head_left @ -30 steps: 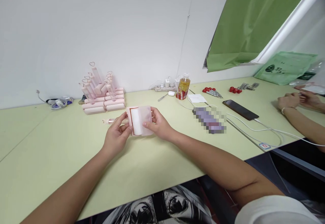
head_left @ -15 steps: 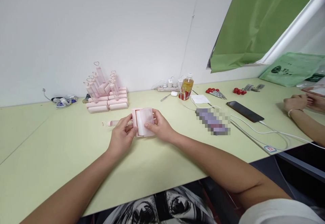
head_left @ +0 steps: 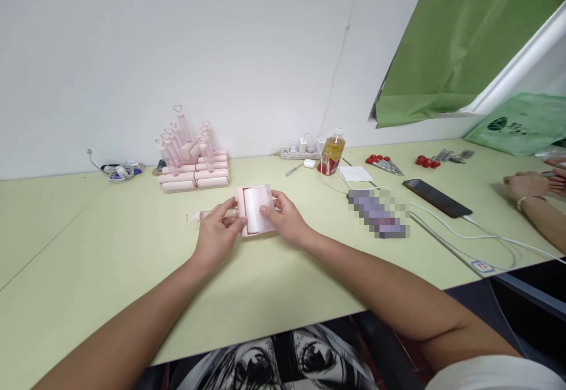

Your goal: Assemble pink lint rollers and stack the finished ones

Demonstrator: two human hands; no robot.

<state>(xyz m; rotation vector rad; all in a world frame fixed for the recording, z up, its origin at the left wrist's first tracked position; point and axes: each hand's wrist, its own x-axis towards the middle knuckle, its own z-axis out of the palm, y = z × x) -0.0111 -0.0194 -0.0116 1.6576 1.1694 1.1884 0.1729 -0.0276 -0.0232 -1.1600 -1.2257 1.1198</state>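
Observation:
Between my hands, just above the table, is a pink lint roller (head_left: 255,213) with a white roll and a smooth pale pink cover. My left hand (head_left: 217,225) is closed on its pink left edge, thumb in front. My right hand (head_left: 285,216) grips the right side, with the thumb pressed on the cover and the other fingers behind. A clear handle with a heart-shaped loop (head_left: 191,217) lies behind my left hand; whether it joins the roller is hidden.
Behind stand several pink lint rollers (head_left: 212,177) with upright heart-topped handles. To the right are a drink bottle (head_left: 332,153), a power strip (head_left: 289,154), a black phone (head_left: 437,197), white cables and red-handled tools (head_left: 384,163). A co-worker's hands (head_left: 528,186) rest at far right.
My view has swung slightly left, so everything sits further right in the picture. Both hands keep their hold on the lint roller, which is tilted a little differently.

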